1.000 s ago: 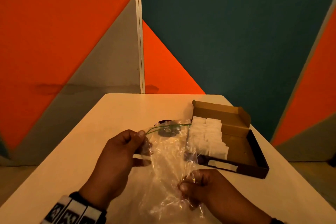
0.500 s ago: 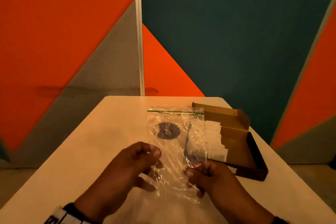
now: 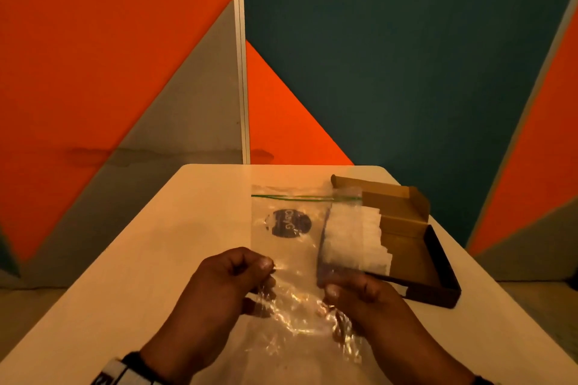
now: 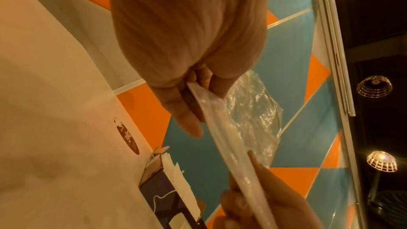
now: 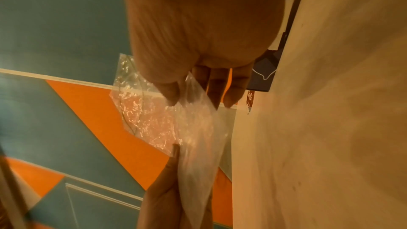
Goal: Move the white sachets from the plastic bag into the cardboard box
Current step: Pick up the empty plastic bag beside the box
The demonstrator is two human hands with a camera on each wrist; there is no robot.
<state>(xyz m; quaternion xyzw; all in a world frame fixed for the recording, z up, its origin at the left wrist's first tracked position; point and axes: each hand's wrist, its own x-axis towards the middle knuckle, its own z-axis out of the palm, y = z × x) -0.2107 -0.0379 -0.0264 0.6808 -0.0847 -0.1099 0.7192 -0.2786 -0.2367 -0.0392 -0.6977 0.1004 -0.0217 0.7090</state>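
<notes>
I hold a clear plastic bag (image 3: 291,247) stretched flat above the table, its green zip strip at the far end. My left hand (image 3: 267,275) pinches its near left part and my right hand (image 3: 331,297) pinches its near right part. I see no sachets inside the bag. The white sachets (image 3: 375,241) lie stacked in the open cardboard box (image 3: 406,228) on the right, partly seen through the bag. In the left wrist view my fingers (image 4: 189,124) clamp the bag (image 4: 253,111). In the right wrist view thumb and fingers (image 5: 215,93) grip the crinkled bag (image 5: 165,119).
The white table (image 3: 156,259) ends close behind the box, with orange, grey and teal wall panels beyond it. A dark round label (image 4: 128,137) lies on the table under the bag. The box's dark front wall (image 3: 438,294) stands just right of my right hand.
The bag went from crumpled and slanted to spread flat with the zip end away from me. My left hand slid from the bag's mouth down to its near part.
</notes>
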